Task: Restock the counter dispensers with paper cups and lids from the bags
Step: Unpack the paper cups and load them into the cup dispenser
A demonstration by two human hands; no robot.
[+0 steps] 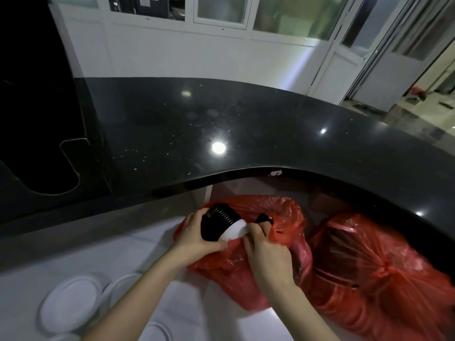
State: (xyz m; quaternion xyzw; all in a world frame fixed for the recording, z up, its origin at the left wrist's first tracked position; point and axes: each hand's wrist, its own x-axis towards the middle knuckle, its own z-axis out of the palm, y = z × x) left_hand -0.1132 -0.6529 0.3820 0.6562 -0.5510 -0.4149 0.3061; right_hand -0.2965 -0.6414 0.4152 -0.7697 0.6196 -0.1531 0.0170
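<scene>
Below the tabletop [246,134] edge, the left hand [197,237] grips a light, crushable cup stack [221,225]. The right hand [268,252] pinches its white rim end beside the open red bag [283,217]; hold the ribbed sides gently.

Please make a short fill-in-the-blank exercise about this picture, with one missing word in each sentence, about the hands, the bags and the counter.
1. The left hand grips a stack of black lids with a ____ lid at its right end.
2. The right hand holds the edge of the open ____ bag.
3. The tied bag lies to the ____ of the open one.
4. Both bags sit lower than the ____ counter.

Missing words: white; red; right; black
</scene>
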